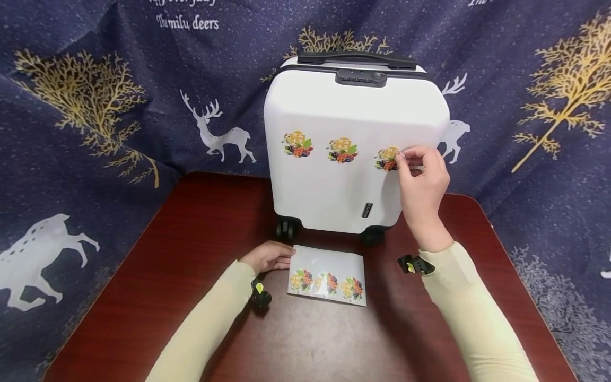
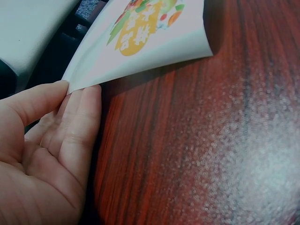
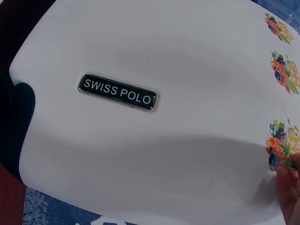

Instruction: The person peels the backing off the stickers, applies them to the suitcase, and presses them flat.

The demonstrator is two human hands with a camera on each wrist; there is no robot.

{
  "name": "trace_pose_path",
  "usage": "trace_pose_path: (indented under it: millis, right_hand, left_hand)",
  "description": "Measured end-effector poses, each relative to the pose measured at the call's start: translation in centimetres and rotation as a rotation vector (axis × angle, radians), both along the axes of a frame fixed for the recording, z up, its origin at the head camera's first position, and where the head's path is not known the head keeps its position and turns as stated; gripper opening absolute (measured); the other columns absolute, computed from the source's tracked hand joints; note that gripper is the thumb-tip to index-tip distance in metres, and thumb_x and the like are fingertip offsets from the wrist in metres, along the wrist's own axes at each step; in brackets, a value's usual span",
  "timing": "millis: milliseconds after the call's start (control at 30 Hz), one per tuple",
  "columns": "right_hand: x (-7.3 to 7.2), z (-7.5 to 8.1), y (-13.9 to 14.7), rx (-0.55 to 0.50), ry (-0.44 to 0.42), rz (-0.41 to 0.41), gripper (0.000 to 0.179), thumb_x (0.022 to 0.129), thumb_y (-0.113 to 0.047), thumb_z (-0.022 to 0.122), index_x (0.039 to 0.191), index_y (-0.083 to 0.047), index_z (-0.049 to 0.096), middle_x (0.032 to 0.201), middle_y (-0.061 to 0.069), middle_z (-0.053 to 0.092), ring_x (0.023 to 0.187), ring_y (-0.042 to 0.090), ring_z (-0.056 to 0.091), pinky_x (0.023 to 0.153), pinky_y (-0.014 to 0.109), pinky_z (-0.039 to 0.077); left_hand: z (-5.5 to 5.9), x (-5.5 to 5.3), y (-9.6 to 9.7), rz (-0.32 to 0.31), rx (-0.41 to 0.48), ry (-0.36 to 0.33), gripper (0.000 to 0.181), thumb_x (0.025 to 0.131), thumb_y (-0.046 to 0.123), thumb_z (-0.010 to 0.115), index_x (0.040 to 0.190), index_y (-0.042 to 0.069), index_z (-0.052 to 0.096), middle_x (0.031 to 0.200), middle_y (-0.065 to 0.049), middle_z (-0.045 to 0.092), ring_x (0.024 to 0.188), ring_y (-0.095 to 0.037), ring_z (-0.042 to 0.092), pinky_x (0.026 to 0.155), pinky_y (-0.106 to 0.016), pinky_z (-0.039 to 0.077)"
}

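Behind the suitcase hangs a dark blue cloth (image 1: 162, 138) printed with deer and trees, and beneath the suitcase spreads the reddish-brown counter (image 1: 215, 223). The white suitcase (image 1: 324, 196) stands upright on its wheels, its broad face toward you. Just in front of the suitcase is the white sheet (image 1: 324, 262), with three more fruit pictures on it; your left hand (image 1: 269, 257) grips one corner between thumb and fingers, so a light hold there should be enough to avoid creasing it. At the right part of the suitcase's face, your right hand (image 1: 425, 178) has thumb and fingertip brought narrowly together on the outer edge of the right sticker (image 1: 385, 159). That sticker lies against the suitcase in a row with the middle sticker (image 1: 342, 150) and the left sticker (image 1: 297, 144); whether the edge under your fingers is fully down, you cannot tell from here. To do this well, judge its height against its two neighbours before pressing hard, then smooth from the side already touching the suitcase out toward your fingertips, so that air has a way out. The small black badge (image 3: 117, 92), lower on the suitcase, sits well apart from the sticker and should not hinder your smoothing.
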State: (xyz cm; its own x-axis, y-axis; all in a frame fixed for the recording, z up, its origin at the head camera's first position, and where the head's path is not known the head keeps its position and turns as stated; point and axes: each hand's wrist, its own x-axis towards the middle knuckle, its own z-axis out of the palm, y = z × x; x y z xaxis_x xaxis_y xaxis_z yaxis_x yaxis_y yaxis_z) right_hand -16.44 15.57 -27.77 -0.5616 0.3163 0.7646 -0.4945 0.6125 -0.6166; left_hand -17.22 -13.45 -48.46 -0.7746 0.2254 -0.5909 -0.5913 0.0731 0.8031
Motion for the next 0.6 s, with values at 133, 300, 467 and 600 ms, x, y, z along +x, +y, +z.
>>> trace_pose_path:
  millis: [133, 300, 467, 600]
  right_hand:
    - [0.1, 0.2, 0.3, 0.05, 0.008, -0.008, 0.018, 0.094, -0.008, 0.073, 0.092, 0.009, 0.069, 0.096, 0.026, 0.071, 0.079, -0.027, 0.046, 0.072, -0.003, 0.043]
    - [0.1, 0.5, 0.7, 0.073, 0.012, -0.029, 0.02, 0.092, -0.011, 0.077, 0.091, 0.008, 0.071, 0.093, 0.026, 0.072, 0.077, -0.028, 0.044, 0.07, -0.001, 0.04]
    - [0.2, 0.4, 1.0, 0.086, 0.004, -0.023, 0.021, 0.092, -0.012, 0.077, 0.094, 0.008, 0.072, 0.092, 0.028, 0.069, 0.077, -0.026, 0.044, 0.069, -0.001, 0.039]
    - [0.1, 0.2, 1.2, 0.103, 0.015, -0.024, 0.018, 0.092, -0.01, 0.077, 0.093, 0.008, 0.074, 0.09, 0.027, 0.07, 0.079, -0.023, 0.045, 0.07, -0.002, 0.038]
  left_hand:
    - [0.0, 0.0, 0.1, -0.004, -0.004, -0.001, 0.036, 0.101, 0.001, 0.059, 0.133, -0.013, 0.054, 0.09, -0.005, 0.072, 0.079, -0.012, 0.069, 0.091, -0.032, 0.065]
    - [0.0, 0.0, 0.1, -0.016, -0.011, 0.007, 0.038, 0.101, 0.001, 0.059, 0.136, -0.013, 0.052, 0.089, -0.003, 0.071, 0.078, -0.011, 0.069, 0.087, -0.03, 0.066]
    - [-0.1, 0.0, 0.0, -0.021, -0.012, 0.007, 0.039, 0.101, 0.002, 0.059, 0.136, -0.013, 0.052, 0.088, -0.002, 0.07, 0.078, -0.011, 0.069, 0.088, -0.03, 0.065]
    - [0.0, 0.0, 0.0, -0.029, -0.014, 0.01, 0.039, 0.101, 0.002, 0.06, 0.136, -0.013, 0.051, 0.089, -0.003, 0.07, 0.079, -0.012, 0.069, 0.091, -0.032, 0.065]
